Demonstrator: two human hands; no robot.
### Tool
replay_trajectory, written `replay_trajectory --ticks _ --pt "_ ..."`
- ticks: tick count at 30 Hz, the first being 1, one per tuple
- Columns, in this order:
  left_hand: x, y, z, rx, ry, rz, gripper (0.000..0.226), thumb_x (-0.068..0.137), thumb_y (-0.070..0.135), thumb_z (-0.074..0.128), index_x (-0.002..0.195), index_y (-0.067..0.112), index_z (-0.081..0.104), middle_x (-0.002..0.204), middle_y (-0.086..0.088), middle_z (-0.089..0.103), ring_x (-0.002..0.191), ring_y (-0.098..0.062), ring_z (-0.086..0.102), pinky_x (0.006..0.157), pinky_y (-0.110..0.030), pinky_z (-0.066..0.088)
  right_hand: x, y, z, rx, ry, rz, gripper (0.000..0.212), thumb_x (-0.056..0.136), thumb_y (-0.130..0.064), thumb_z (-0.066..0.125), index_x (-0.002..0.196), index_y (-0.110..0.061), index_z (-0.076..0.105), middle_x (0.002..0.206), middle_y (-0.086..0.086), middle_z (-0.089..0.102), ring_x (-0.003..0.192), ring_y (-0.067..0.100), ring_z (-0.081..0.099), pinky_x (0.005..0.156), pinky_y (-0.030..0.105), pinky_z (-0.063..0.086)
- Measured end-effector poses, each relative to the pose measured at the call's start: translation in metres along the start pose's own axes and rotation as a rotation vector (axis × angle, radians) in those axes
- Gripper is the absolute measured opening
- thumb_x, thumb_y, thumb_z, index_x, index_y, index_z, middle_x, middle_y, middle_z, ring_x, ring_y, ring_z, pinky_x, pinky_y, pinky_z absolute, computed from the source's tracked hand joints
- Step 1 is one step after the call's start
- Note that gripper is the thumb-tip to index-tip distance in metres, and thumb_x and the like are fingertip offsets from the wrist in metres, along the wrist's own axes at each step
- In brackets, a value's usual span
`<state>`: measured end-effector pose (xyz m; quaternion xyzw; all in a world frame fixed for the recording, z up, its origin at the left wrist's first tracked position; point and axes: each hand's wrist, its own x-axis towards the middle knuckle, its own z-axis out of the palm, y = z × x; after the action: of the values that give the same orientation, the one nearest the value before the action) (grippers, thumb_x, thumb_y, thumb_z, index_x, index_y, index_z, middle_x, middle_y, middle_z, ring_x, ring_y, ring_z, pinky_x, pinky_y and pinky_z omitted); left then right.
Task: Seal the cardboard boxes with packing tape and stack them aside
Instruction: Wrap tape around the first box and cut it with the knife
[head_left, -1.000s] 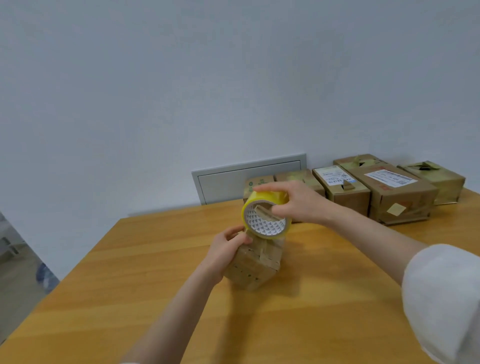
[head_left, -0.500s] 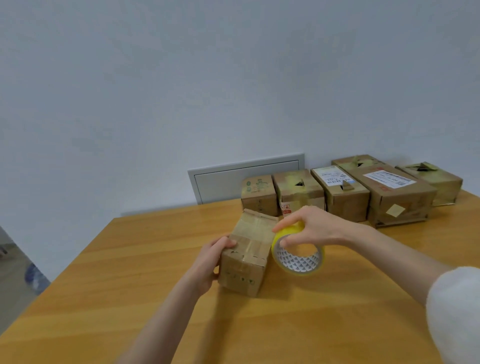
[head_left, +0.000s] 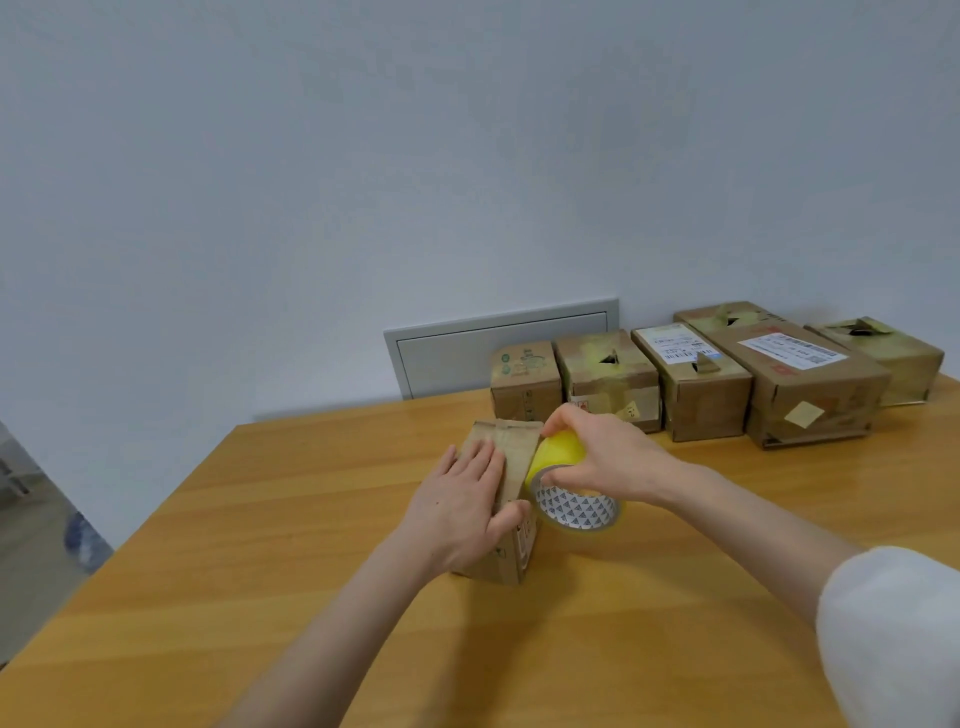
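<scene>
The small box (head_left: 519, 452) sits centre frame; the left hand (head_left: 462, 512) presses it flat, fingers straight together. The right hand (head_left: 608, 457), fingers curled, clamps the tape roll (head_left: 571, 506) at its right side. Advised: pull tape taut, centred on seam.

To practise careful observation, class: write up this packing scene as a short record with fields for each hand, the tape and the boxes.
left hand: lies flat on top of the small box, fingers straight
right hand: grips the yellow tape roll at the small box's right side
small box: stands on the wooden table
back row: five boxes side by side at the table's far edge, none stacked
</scene>
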<state>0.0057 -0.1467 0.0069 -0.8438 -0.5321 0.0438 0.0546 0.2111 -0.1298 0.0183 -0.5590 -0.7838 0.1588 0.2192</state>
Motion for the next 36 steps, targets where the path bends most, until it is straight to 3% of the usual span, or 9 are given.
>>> replay_trajectory --ticks 8,11,13,15,18,22,25,30,36 --pt "0.0 -0.003 0.004 -0.07 0.004 0.071 0.059 0.102 0.046 0.02 0.153 0.025 0.0 0.161 0.004 -0.004 0.148 -0.013 -0.006 0.119 -0.035 -0.005 0.004 -0.004 0.002 -0.036 -0.01 0.005 0.047 0.075 -0.056 0.071 0.104 -0.04 0.038 0.112 -0.006 0.059 0.095 0.017 0.053 0.074 0.035 0.044" --pt "0.0 -0.003 -0.002 -0.272 0.037 0.021 0.061 0.098 0.048 0.035 0.152 0.031 0.012 0.161 0.001 0.002 0.148 -0.016 -0.003 0.119 -0.039 0.0 0.002 -0.006 0.001 -0.08 -0.019 0.012 0.047 0.076 -0.055 0.07 0.106 -0.038 0.038 0.106 -0.008 0.055 0.091 0.016 0.052 0.066 0.033 0.04" --pt "0.001 -0.001 -0.008 -0.459 0.028 -0.113 0.074 0.088 0.054 0.049 0.151 0.032 0.018 0.161 -0.007 0.002 0.148 -0.024 -0.001 0.117 -0.047 0.009 0.001 -0.007 -0.002 -0.112 -0.027 0.015 0.048 0.076 -0.054 0.071 0.108 -0.037 0.039 0.105 -0.007 0.055 0.09 0.016 0.052 0.064 0.032 0.039" --pt "0.002 0.005 -0.013 -0.464 -0.024 -0.268 0.087 0.079 0.059 0.057 0.151 0.03 0.018 0.16 -0.014 0.003 0.146 -0.033 0.012 0.113 -0.051 0.026 -0.001 -0.008 -0.003 -0.114 -0.031 0.02 0.049 0.076 -0.049 0.073 0.109 -0.036 0.04 0.109 -0.006 0.057 0.09 0.016 0.053 0.065 0.031 0.039" --pt "0.006 0.015 -0.016 -0.412 -0.003 -0.341 0.083 0.074 0.055 0.063 0.145 0.026 0.031 0.148 -0.017 0.031 0.123 -0.031 0.046 0.095 -0.044 0.049 -0.004 -0.013 -0.01 -0.098 -0.051 -0.02 0.051 0.076 -0.039 0.074 0.118 -0.035 0.045 0.115 -0.008 0.056 0.094 0.014 0.052 0.067 0.03 0.042" --pt "0.007 0.005 -0.026 -1.07 0.145 -0.44 0.067 0.074 0.032 0.071 0.137 0.022 0.048 0.112 -0.002 0.063 0.09 -0.014 0.061 0.063 -0.025 0.049 0.001 -0.021 -0.044 0.283 0.091 -0.074 0.063 0.071 -0.024 0.078 0.126 -0.029 0.047 0.107 -0.018 0.051 0.102 0.011 0.052 0.072 0.02 0.043" --pt "0.0 0.005 -0.021 -1.422 0.092 -0.509 0.052 0.077 0.026 0.069 0.128 0.023 0.058 0.102 -0.004 0.071 0.08 -0.016 0.066 0.058 -0.025 0.05 0.003 -0.024 -0.051 0.489 0.142 -0.101 0.057 0.072 -0.018 0.078 0.119 -0.034 0.05 0.102 -0.011 0.054 0.095 0.013 0.056 0.07 0.021 0.044" --pt "-0.001 0.002 -0.01 -1.337 0.04 -0.491 0.036 0.083 0.038 0.064 0.118 0.032 0.06 0.098 0.002 0.069 0.086 -0.014 0.063 0.07 -0.029 0.051 0.002 -0.02 -0.025 0.507 0.128 -0.156 0.063 0.079 -0.008 0.069 0.131 -0.04 0.051 0.118 -0.011 0.053 0.104 0.012 0.054 0.081 0.026 0.048" --pt "0.004 -0.005 -0.007 -1.333 0.068 -0.457 0.028 0.083 0.038 0.066 0.109 0.029 0.067 0.089 0.005 0.072 0.082 -0.013 0.065 0.063 -0.025 0.053 0.01 -0.019 -0.029 0.431 0.096 -0.154 0.066 0.079 -0.014 0.07 0.134 -0.043 0.049 0.112 -0.018 0.051 0.095 0.0 0.05 0.067 0.01 0.037"
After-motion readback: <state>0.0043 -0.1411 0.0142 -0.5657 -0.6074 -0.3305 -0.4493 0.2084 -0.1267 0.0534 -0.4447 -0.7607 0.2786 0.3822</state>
